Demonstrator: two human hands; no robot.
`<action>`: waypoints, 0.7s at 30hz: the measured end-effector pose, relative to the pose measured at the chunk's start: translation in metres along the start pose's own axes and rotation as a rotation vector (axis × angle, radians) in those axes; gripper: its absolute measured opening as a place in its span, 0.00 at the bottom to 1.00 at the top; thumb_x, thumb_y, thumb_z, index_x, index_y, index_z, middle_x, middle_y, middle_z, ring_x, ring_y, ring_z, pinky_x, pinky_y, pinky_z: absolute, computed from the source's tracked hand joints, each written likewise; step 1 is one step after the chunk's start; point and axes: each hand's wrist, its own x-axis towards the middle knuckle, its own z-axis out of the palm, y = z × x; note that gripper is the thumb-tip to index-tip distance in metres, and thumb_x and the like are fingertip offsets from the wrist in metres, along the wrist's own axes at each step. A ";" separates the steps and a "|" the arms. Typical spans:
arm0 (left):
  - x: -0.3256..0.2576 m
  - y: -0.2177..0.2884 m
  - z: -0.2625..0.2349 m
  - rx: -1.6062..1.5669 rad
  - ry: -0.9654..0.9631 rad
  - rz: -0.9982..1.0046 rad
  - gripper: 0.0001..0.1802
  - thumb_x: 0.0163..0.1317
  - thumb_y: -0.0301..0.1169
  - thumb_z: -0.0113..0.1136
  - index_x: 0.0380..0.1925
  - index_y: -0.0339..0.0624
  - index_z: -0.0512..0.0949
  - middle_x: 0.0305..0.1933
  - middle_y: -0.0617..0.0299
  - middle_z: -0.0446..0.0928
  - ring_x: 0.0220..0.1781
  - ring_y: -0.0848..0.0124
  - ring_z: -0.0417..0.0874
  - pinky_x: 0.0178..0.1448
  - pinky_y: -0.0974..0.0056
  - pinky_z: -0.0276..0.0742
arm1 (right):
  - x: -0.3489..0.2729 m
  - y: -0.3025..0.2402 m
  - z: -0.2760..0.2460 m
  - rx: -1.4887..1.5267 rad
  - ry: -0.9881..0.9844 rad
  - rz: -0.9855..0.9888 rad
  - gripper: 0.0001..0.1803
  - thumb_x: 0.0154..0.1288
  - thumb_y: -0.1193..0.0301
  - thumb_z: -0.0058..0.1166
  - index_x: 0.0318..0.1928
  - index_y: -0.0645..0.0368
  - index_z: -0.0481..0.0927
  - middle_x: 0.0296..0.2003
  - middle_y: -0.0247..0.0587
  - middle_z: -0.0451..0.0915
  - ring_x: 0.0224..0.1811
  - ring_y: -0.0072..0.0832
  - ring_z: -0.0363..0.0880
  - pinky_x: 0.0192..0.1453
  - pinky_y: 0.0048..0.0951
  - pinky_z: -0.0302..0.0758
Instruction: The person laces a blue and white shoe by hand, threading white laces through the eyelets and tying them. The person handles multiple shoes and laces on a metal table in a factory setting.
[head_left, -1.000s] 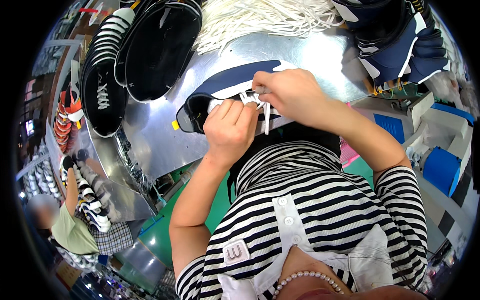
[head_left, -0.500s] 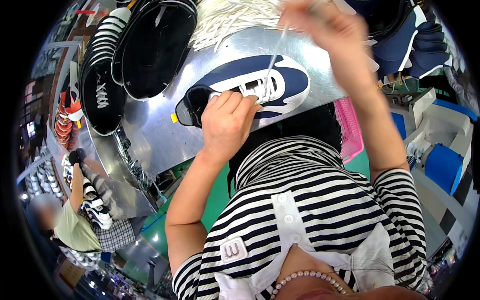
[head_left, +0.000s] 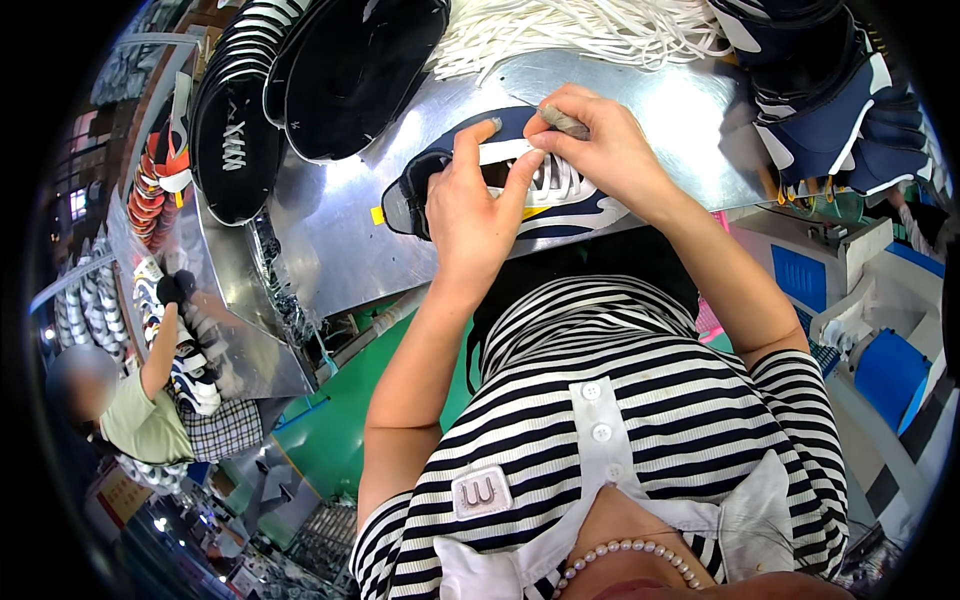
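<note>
A navy and white shoe upper [head_left: 515,122], partly laced in white, lies on its side on the metal table, heel to the left. My left hand [head_left: 468,205] grips it at the opening, forefinger on the far side and thumb by the white eyelet strip [head_left: 500,152]. My right hand [head_left: 600,150] is closed in a pinch at the right end of that strip, a greyish wrap on one finger. The shoelace [head_left: 562,182] crosses the eyelets just below; its end at my right fingertips is mostly hidden.
White laces [head_left: 580,35] lie heaped at the table's far edge. Black shoe uppers [head_left: 355,80] stand at the left, and navy uppers [head_left: 835,130] are stacked at the right. A person [head_left: 140,415] works at the far left. A pink basket [head_left: 708,318] shows below the table.
My right hand has come down and left from its raised pull on the lace to the eyelets. My left thumb and forefinger have spread over the opening. The view has shifted slightly.
</note>
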 end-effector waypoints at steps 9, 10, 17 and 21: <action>-0.001 -0.001 0.011 0.039 0.163 0.073 0.21 0.49 0.41 0.72 0.42 0.46 0.80 0.32 0.61 0.82 0.33 0.59 0.76 0.45 0.58 0.69 | -0.023 0.001 -0.011 0.055 0.050 -0.096 0.14 0.67 0.64 0.57 0.46 0.61 0.76 0.37 0.48 0.82 0.37 0.36 0.82 0.41 0.33 0.76; -0.002 -0.003 0.012 0.048 0.177 0.073 0.21 0.49 0.41 0.72 0.42 0.46 0.80 0.33 0.61 0.82 0.34 0.59 0.76 0.45 0.58 0.69 | -0.027 -0.001 -0.013 0.025 0.018 -0.100 0.13 0.68 0.65 0.56 0.44 0.61 0.76 0.35 0.48 0.82 0.35 0.37 0.82 0.39 0.33 0.76; -0.004 -0.007 0.013 0.040 0.203 0.093 0.22 0.49 0.39 0.73 0.44 0.44 0.80 0.38 0.60 0.82 0.37 0.59 0.75 0.46 0.58 0.68 | -0.028 -0.012 -0.027 -0.180 -0.132 -0.090 0.07 0.69 0.73 0.55 0.41 0.66 0.76 0.28 0.42 0.81 0.30 0.27 0.80 0.36 0.26 0.75; -0.007 -0.007 0.013 0.038 0.219 0.158 0.21 0.51 0.36 0.72 0.45 0.42 0.79 0.39 0.59 0.82 0.36 0.59 0.75 0.46 0.58 0.68 | -0.025 -0.011 -0.026 -0.257 -0.132 -0.127 0.06 0.66 0.74 0.55 0.39 0.65 0.75 0.25 0.42 0.81 0.26 0.33 0.80 0.32 0.29 0.73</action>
